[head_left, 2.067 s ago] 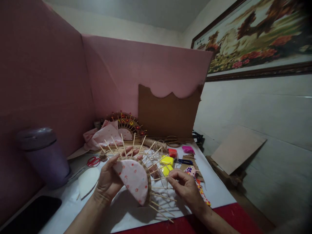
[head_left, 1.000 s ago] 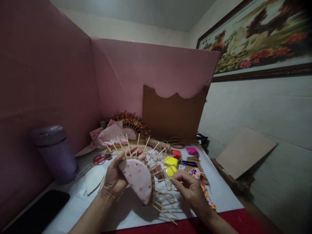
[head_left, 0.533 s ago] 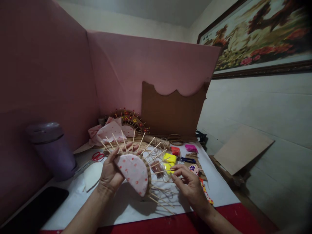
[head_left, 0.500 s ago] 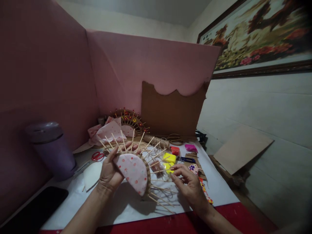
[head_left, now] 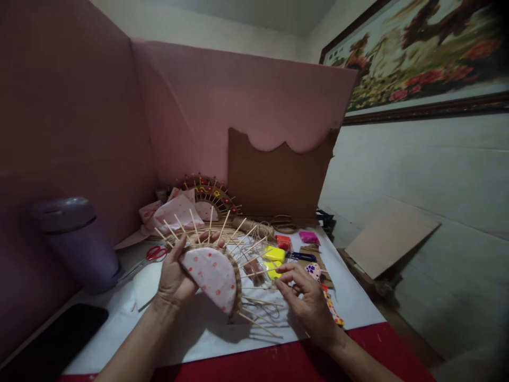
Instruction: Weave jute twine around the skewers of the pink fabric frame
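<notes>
My left hand [head_left: 175, 273] grips a half-round fan-shaped craft piece [head_left: 210, 276], thumb in front and fingers behind. White fabric with small red flowers covers its face, and a brown braided band runs round the curved edge. Thin wooden sticks [head_left: 225, 225] fan out from that edge. At the right side, the fingertips of my right hand [head_left: 304, 297] are pinched at the outer end of one wooden stick [head_left: 258, 272]. Loose twine [head_left: 262, 307] lies below the lower sticks, partly hidden by them.
Behind stands a decorated fan piece [head_left: 212, 189] beside crumpled floral fabric [head_left: 178, 211]. Red-handled scissors [head_left: 156, 253], a purple tumbler [head_left: 79, 244] and a black phone [head_left: 59, 339] are left. Yellow clay packets [head_left: 274, 254], a twine roll [head_left: 254, 227] and a dark blue cutter [head_left: 302, 257] lie right.
The whole view has shifted slightly, so everything appears a little further left and higher. Both hands keep nearly the same hold on the craft piece and stick.
</notes>
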`<state>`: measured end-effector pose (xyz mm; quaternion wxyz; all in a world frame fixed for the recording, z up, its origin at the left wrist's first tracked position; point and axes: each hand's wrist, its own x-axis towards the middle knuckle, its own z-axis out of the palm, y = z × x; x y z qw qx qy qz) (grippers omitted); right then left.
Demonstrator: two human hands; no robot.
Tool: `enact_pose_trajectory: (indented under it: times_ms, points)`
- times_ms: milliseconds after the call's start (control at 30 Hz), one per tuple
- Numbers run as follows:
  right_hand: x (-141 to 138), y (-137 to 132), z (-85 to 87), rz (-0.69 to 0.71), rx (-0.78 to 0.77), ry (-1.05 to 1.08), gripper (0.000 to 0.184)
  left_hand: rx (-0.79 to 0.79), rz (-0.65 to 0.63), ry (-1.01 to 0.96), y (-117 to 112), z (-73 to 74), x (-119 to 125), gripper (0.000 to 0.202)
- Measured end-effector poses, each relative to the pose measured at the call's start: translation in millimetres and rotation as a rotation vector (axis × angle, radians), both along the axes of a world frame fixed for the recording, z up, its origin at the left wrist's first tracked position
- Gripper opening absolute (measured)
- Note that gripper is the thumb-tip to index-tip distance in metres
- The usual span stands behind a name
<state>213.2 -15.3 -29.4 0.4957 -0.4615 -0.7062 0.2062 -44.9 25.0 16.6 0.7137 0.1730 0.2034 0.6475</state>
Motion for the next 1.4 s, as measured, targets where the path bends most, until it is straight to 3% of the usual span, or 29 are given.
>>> enact_pose_trajectory:
  times_ms: [333, 833, 1033, 1200, 1400]
  points:
    - [0.3, -1.4, -2.5, 0.002, -0.006, -0.033, 0.022, 0.11, -0.063, -0.003, 0.2, -6.2, -3.5, 0.04]
    - [3.0, 5.8, -6.4, -0.004, 0.091, -0.158, 0.013, 0.088, -0.07, 0.013, -3.9, 0.8, 0.3, 0.047]
    - [4.8, 5.5, 7.0, -0.067, 0.08, -0.079, 0.019, 0.109, -0.055, 0.02, -4.6, 3.2, -0.7, 0.052]
    - [30.0, 6.1, 25.9, -0.172, 0.072, 0.004, 0.026, 0.151, -0.07, 0.032, -5.3, 2.3, -3.2, 0.055]
    - [79.1, 0.9, 33.4, -0.388, -0.024, -0.076, 0.035, 0.136, -0.058, 0.074, -3.4, 3.6, -2.3, 0.054]
